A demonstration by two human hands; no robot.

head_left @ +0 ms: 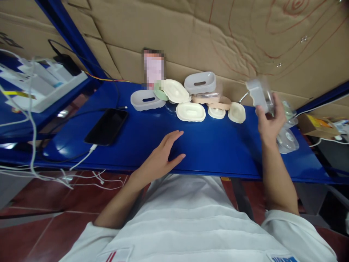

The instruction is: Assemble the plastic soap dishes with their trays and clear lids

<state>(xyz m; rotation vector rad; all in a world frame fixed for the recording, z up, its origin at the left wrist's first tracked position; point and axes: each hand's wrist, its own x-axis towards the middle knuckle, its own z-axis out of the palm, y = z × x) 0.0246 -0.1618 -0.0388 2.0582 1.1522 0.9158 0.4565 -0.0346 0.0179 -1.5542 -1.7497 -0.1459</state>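
Above the right part of the blue table (212, 149), my right hand (272, 122) is closed around a grey-white plastic piece with a wavy edge and a clear part (257, 95). Motion blurs this piece, so I cannot tell its exact kind. My left hand (165, 154) hovers near the table's front, fingers apart, holding nothing. Beyond it lie a cream oval piece (191, 112), a larger cream oval lid (176, 91) and two grey oval trays with slots, one at left (147, 100) and one behind (200, 83). Small cream pieces (236, 112) sit closer to my right hand.
Clear plastic pieces (287, 140) lie right of my right forearm. A black phone (107, 126) with a white cable is on the table's left; a blurred-out upright screen (154, 69) leans on the cardboard wall (180, 43). White cables (34, 145) hang at far left.
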